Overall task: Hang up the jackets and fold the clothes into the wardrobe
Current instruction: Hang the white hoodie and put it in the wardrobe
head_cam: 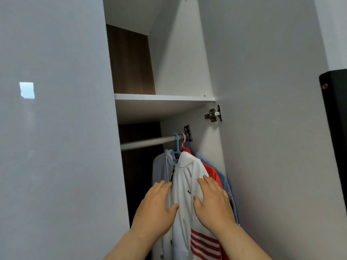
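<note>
Here the white jacket (187, 177), soft, light and likely limp, hangs from the rail (150, 142); left hand (155, 207) and right hand (214, 201) lie flat-fingered, gripping nothing; best held at the shoulders.

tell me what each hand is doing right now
Left hand: open, fingers straight, on the white jacket.
Right hand: open, flat on the same jacket.

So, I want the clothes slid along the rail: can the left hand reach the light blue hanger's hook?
Probably yes: the left hand is open, holding nothing, and the light blue hanger hook sits on the rail above it, nothing between.
</note>
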{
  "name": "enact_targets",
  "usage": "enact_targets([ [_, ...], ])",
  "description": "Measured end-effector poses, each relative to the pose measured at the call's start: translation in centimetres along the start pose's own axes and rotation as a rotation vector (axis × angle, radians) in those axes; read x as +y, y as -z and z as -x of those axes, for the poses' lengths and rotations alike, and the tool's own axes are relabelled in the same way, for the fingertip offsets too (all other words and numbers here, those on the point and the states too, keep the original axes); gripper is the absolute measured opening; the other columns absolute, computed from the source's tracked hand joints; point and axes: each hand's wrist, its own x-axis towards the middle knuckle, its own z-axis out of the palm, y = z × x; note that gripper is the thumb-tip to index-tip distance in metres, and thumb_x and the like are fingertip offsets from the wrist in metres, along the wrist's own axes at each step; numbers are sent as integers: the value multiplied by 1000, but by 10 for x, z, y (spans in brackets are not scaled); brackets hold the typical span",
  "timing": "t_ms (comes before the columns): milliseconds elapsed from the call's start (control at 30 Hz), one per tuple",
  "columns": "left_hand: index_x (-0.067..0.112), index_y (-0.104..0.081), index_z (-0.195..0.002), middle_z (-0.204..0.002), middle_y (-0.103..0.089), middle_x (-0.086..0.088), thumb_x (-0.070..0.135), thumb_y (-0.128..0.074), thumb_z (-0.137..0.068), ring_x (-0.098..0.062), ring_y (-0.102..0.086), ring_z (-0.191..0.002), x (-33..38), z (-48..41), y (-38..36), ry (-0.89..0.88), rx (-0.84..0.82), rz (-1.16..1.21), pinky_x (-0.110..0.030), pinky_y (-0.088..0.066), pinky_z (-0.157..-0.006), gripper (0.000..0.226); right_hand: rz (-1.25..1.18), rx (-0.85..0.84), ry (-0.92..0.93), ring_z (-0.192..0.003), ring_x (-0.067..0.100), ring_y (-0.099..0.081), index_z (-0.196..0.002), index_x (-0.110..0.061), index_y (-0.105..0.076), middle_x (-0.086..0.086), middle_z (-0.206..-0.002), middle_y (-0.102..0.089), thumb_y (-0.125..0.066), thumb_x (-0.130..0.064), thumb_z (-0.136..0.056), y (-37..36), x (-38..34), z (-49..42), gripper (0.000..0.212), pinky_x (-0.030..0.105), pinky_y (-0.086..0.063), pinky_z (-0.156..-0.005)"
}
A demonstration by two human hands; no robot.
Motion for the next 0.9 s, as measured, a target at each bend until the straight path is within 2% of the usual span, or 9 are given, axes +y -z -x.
enact_targets([
  [267,36,-23,-152,-160,-18,15,49,-53,-93,-4,-13,-147,-2,74,35,-18,32,-53,-16,-8,-111,67,4,-60,217,-148,13,-21,-147,-27,-39,-3,-159,-28,-51,-40,-93,7,-20,53,57,29,-16,-118],
  [433,41,-20,-152,-159,-11,22,54,-44,-94,2,-9,-146,-3,115,55,-28,24,-140,-13,-6,-110,63,-2,-123,318,-150,11,-13,-149,-32,-33,-7,-161,-21,-43,-54,-91,9,-29,77,63,24,-3,-116],
  [533,40,-29,-149,-155,-20,23,51,-48,-93,3,-20,-143,-11,139,75,18,43,-184,-10,-9,-108,60,-54,-136,374,-149,7,-12,-150,-34,-31,-11,-161,-20,-43,-53,-91,11,-37,85,63,19,0,-114],
  [600,29,-53,-137,-145,-45,12,41,-57,-91,-8,-46,-133,-17,158,89,58,39,-234,-23,-32,-106,48,-129,-116,385,-146,8,-23,-147,-31,-39,-11,-157,-31,-47,-49,-91,14,-51,91,59,20,-8,-115],
  [633,22,-65,-126,-135,-58,5,40,-57,-87,-14,-57,-123,-22,169,97,58,59,-260,-29,-44,-96,44,-180,-86,392,-142,11,-34,-142,-27,-47,-8,-151,-41,-50,-47,-90,14,-61,95,56,23,-19,-115],
  [667,18,-71,-116,-125,-66,1,45,-51,-85,-16,-61,-117,-27,180,105,53,88,-300,-32,-50,-87,46,-237,-41,410,-135,13,-45,-136,-23,-54,-6,-144,-50,-53,-44,-88,13,-71,101,52,28,-32,-113],
  [700,17,-73,-111,-120,-68,0,52,-42,-88,-15,-58,-115,-32,192,112,72,82,-327,-34,-51,-83,52,-294,4,444,-129,15,-52,-131,-21,-59,-5,-136,-57,-56,-41,-86,13,-84,108,49,33,-42,-108],
  [767,17,-73,-109,-120,-68,-1,62,-25,-94,-11,-50,-114,-49,219,124,129,75,-397,-34,-49,-82,68,-408,57,563,-120,15,-58,-124,-19,-62,-4,-127,-62,-62,-36,-84,6,-111,125,43,35,-50,-99],
  [900,20,-68,-113,-123,-65,-1,66,-25,-93,-14,-49,-118,-71,280,156,305,33,-462,-40,-51,-81,66,-560,30,782,-113,19,-60,-117,-16,-65,2,-118,-65,-69,-28,-81,-12,-161,154,38,31,-51,-90],
])
